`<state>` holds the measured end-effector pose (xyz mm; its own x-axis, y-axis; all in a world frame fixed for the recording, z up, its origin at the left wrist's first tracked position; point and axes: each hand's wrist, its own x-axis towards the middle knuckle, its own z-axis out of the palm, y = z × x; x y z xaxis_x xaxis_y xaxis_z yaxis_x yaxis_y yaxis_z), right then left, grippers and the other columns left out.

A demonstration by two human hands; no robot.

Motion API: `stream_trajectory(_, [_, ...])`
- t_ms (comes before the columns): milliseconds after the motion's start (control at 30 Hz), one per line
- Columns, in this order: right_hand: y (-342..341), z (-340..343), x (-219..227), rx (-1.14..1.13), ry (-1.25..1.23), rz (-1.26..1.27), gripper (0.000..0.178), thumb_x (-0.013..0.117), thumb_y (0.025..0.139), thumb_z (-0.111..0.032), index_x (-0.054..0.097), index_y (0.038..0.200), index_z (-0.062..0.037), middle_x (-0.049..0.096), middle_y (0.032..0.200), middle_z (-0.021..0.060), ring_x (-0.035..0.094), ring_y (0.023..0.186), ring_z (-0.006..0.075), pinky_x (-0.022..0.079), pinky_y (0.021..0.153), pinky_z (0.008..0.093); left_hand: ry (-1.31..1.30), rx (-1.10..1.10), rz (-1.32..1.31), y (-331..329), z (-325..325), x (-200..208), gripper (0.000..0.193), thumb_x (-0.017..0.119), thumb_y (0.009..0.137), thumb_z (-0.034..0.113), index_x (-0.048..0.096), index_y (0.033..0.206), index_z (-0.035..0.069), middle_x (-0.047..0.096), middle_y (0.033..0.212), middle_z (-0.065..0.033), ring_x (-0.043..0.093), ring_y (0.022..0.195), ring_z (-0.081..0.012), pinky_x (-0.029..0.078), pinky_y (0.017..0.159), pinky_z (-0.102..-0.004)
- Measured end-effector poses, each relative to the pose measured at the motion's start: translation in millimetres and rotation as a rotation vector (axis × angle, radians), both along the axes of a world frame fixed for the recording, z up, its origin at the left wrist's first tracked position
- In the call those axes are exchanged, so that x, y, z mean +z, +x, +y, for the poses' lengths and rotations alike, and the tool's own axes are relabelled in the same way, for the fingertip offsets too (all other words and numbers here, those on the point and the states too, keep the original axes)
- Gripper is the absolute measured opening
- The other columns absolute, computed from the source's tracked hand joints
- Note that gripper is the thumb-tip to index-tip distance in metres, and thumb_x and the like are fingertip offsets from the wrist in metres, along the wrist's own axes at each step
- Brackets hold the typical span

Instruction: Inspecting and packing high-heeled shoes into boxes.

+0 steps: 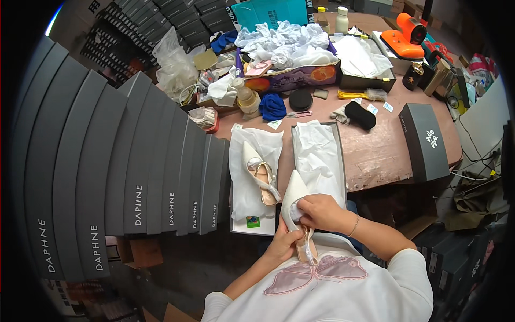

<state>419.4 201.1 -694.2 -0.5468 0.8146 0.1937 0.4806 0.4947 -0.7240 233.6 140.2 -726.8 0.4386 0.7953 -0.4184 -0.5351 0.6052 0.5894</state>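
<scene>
In front of my body I hold a cream pointed-toe shoe (pixel 296 189), toe pointing away from me. My left hand (pixel 285 241) is closed around its side near the middle. The fingers of my right hand (pixel 323 214) pinch a wad of pale paper stuffing (pixel 295 210) at the shoe's opening. The matching shoe (pixel 261 177) lies on white tissue paper (pixel 240 199) in the left part of a shoe box, with a similar wad in its toe. Right of it stands the box's dark-rimmed half (pixel 341 155), lined with white tissue (pixel 316 145).
Tall stacks of dark grey shoe boxes (pixel 115 161) rise close on my left. Another grey box (pixel 425 140) sits at the table's right. Across the back are a carton (pixel 292 80) of crumpled paper, a pump bottle (pixel 245 99), a yellow brush (pixel 362 95) and an orange device (pixel 402 43).
</scene>
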Motion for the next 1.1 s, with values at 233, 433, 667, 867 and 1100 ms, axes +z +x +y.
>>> stream_trajectory(233, [58.5, 76.1, -7.2, -0.492, 0.320, -0.168, 0.014, 0.065, 0.073, -0.010, 0.059, 0.083, -0.0032, 0.063, 0.073, 0.0104, 0.062, 0.064, 0.0277, 0.045, 0.075, 0.0379, -0.062, 0.125, 0.060, 3.0, 12.7, 2.8, 0.044, 0.061, 0.087, 0.011, 0.045, 0.126, 0.002, 0.059, 0.111, -0.0154, 0.061, 0.101, -0.0259, 0.052, 0.090, -0.0408])
stream_trajectory(433, [29.1, 71.2, -54.5, -0.179, 0.272, -0.519, 0.011, 0.058, 0.083, -0.017, 0.062, 0.081, -0.0066, 0.063, 0.073, 0.0105, 0.061, 0.068, 0.0294, 0.041, 0.078, 0.0417, -0.120, 0.204, -0.001, -1.9, 11.4, 2.6, 0.039, 0.058, 0.091, 0.018, 0.047, 0.126, 0.003, 0.057, 0.117, -0.0125, 0.060, 0.102, -0.0260, 0.050, 0.092, -0.0454])
stream_trajectory(667, [-32.8, 18.7, -21.3, 0.154, -0.111, -0.018, 0.047, 0.046, 0.094, -0.043, 0.053, 0.109, 0.0014, 0.051, 0.104, 0.0189, 0.047, 0.108, 0.0383, 0.025, 0.103, 0.0602, -0.021, 0.288, 0.065, 23.7, 3.9, 12.0, 0.071, 0.035, 0.094, 0.064, 0.034, 0.141, 0.010, 0.044, 0.138, -0.0080, 0.045, 0.126, -0.0223, 0.036, 0.106, -0.0408])
stream_trajectory(867, [-68.3, 27.3, -25.0, 0.048, -0.080, 0.092, 0.046, 0.040, 0.097, -0.042, 0.054, 0.102, 0.0009, 0.052, 0.099, 0.0194, 0.048, 0.101, 0.0378, 0.028, 0.100, 0.0558, 0.086, 0.244, 0.135, -0.4, 15.5, 32.4, 0.076, 0.028, 0.093, 0.068, 0.027, 0.146, 0.014, 0.040, 0.143, -0.0076, 0.041, 0.130, -0.0246, 0.035, 0.107, -0.0428])
stream_trajectory(1100, [-89.3, -6.6, -46.2, -0.109, 0.220, 0.033, 0.069, 0.044, 0.092, -0.055, 0.052, 0.101, 0.0135, 0.051, 0.096, 0.0266, 0.047, 0.100, 0.0422, 0.029, 0.100, 0.0565, 0.142, 0.218, 0.389, -28.7, 82.5, 2.8, 0.040, 0.037, 0.103, 0.040, 0.039, 0.129, 0.010, 0.058, 0.108, -0.0104, 0.062, 0.095, -0.0224, 0.054, 0.082, -0.0363])
